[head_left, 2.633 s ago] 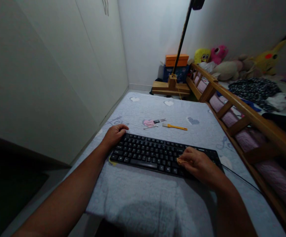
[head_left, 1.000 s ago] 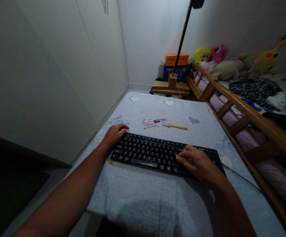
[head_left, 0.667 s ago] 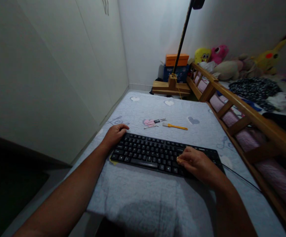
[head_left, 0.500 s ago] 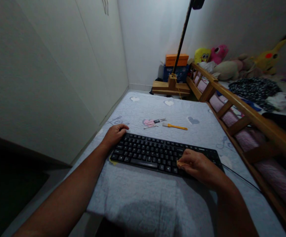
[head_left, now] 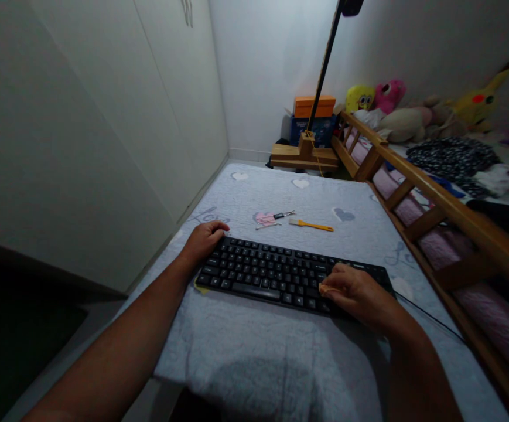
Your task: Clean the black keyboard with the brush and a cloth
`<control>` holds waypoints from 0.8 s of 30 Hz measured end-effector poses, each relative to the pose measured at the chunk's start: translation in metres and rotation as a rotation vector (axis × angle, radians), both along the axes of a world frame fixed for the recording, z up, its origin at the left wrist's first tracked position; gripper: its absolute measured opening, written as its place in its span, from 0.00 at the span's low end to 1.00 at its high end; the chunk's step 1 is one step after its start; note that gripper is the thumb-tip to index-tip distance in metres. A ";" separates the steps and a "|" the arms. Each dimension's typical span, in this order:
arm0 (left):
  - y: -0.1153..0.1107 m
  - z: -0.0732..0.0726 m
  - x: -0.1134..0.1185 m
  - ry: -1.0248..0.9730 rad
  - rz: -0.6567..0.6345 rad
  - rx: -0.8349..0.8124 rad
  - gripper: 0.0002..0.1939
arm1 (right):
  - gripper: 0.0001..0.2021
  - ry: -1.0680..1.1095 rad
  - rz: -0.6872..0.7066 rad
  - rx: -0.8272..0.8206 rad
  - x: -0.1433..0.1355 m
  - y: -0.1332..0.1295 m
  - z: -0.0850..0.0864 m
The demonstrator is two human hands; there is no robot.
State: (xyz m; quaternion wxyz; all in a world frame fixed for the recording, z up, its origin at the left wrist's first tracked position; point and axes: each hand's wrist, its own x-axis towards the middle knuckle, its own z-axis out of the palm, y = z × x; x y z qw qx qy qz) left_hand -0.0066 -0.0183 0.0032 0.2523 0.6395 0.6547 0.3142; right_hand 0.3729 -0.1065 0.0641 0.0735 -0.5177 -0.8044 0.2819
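A black keyboard (head_left: pixel 254 272) lies slightly angled across the cloth-covered table. My left hand (head_left: pixel 204 239) grips its far left corner, thumb near the top edge. Over the right part of the keys, my right hand (head_left: pixel 353 290) is closed in a pinch around a small crumpled orange-tan cloth (head_left: pixel 324 289), which touches the keys near the right end of the main block. That hand hides part of the number pad. Beyond the keyboard lie a yellow-handled brush (head_left: pixel 313 225), a thin tool with a black grip (head_left: pixel 279 216) and several slim cotton-swab-like sticks (head_left: pixel 268 225).
A pale quilted cloth (head_left: pixel 254 340) with heart prints covers the table. The keyboard's cable (head_left: pixel 430 317) runs off to the right. A wooden bed rail (head_left: pixel 439 202) borders the right side, and a white cabinet (head_left: pixel 105 135) stands left. At the back is a wooden stand (head_left: pixel 304 153).
My right hand has shifted slightly right and up over the keys with the cloth still pinched. The left hand stays at the keyboard's corner.
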 end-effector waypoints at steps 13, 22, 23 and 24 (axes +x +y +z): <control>0.002 -0.002 -0.001 0.014 -0.013 0.018 0.19 | 0.09 0.045 0.064 -0.148 -0.003 -0.008 0.005; 0.002 -0.002 -0.002 0.016 -0.015 -0.001 0.19 | 0.12 0.198 -0.025 0.024 -0.010 -0.005 0.005; 0.002 -0.002 -0.002 0.017 -0.018 0.003 0.19 | 0.12 0.209 -0.061 0.066 -0.011 -0.003 0.004; 0.002 -0.002 -0.002 0.015 -0.019 0.008 0.19 | 0.12 0.212 -0.091 0.100 -0.013 -0.002 0.002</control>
